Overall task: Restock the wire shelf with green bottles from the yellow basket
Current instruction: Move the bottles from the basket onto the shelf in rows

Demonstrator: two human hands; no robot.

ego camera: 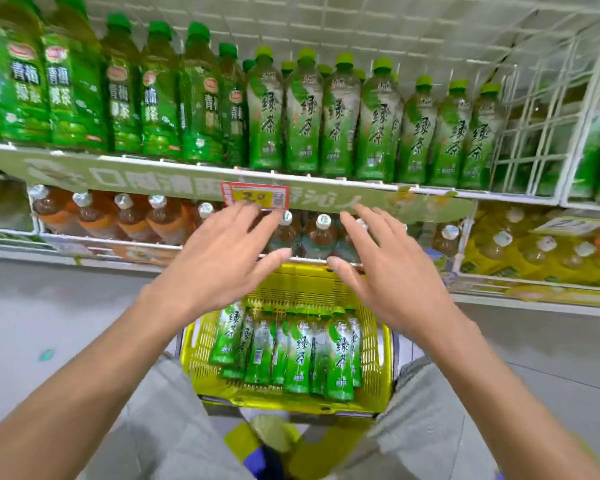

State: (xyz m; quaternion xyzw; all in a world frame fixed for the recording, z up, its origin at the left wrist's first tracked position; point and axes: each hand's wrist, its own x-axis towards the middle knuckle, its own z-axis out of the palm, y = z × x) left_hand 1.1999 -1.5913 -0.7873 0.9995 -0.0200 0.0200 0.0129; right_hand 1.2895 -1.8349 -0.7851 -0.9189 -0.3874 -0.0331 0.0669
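A yellow basket [378,344] sits low in front of me, between my knees. Several green bottles [298,355] with white-green labels lie in it, caps pointing away. More green bottles [378,123] of the same kind stand in a row on the white wire shelf [534,140], with bare shelf room at its right end. My left hand [222,258] and my right hand [385,268] hover above the basket's far rim, palms down, fingers spread, holding nothing.
Darker green bottles [125,98] fill the left part of the same shelf. A red and yellow price tag [255,197] hangs on the shelf's front rail. Brown-tea bottles [125,216] and yellow bottles [541,251] stand on the lower shelf. Grey floor lies either side.
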